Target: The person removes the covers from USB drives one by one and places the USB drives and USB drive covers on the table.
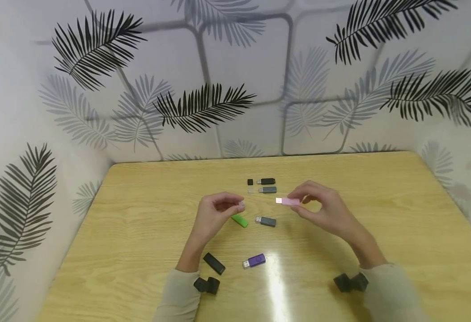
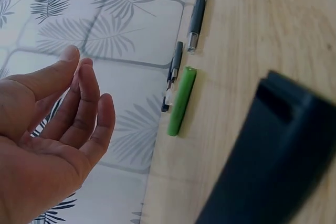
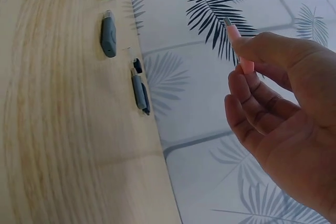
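My right hand (image 1: 328, 210) pinches a pink USB stick (image 1: 288, 201) between thumb and fingers above the table, its bare metal plug pointing left. Facing it, my left hand (image 1: 215, 217) pinches a small pale cap (image 1: 241, 203) at its fingertips; the fingers hide most of it. In the right wrist view the pink USB stick (image 3: 233, 31) stands upright in the grip. Just under the left fingertips lies a green stick (image 1: 240, 220), partly covered by the hand. Between the hands, a grey USB stick (image 1: 266, 221) rests on the table with its plug bare.
Farther back lie a black USB stick (image 1: 267, 181) beside a black cap (image 1: 250, 182), and a second grey stick (image 1: 268, 190) beside a clear cap (image 1: 250, 191). Nearer me are a purple USB stick (image 1: 254, 260) and a long black stick (image 1: 214, 263). A patterned wall backs the wooden table (image 1: 138, 223).
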`<act>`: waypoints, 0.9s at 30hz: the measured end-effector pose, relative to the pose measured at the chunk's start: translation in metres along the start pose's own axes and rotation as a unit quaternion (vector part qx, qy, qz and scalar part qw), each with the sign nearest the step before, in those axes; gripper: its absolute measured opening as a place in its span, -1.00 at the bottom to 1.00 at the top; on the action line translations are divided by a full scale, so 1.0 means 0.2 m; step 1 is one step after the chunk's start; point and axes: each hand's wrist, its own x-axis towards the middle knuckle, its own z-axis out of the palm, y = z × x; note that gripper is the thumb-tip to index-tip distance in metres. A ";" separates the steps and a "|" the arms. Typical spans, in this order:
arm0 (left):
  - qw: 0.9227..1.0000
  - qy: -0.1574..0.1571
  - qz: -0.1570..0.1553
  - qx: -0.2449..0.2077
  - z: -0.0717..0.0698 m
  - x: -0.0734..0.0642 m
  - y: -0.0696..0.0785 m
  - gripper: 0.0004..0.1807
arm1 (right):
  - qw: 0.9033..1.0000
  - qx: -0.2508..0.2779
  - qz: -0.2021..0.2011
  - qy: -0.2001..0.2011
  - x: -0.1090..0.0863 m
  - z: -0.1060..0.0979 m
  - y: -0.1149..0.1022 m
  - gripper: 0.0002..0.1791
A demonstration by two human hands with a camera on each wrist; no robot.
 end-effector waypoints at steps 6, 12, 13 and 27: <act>1.000 0.005 -0.025 0.010 0.02 0.02 -0.03 -0.81 | 1.000 0.001 0.030 -0.001 0.00 0.05 0.02 -0.76; 0.998 0.004 -0.044 0.034 0.02 0.05 -0.05 -0.81 | 0.999 0.001 0.049 0.000 0.01 0.08 0.06 -0.78; 0.998 0.003 -0.045 0.040 0.02 0.05 -0.05 -0.81 | 0.999 0.000 0.051 0.000 0.01 0.09 0.06 -0.78; 0.994 0.015 -0.042 0.096 0.07 0.11 -0.06 -0.81 | 0.996 -0.001 0.084 -0.007 0.05 0.12 0.11 -0.81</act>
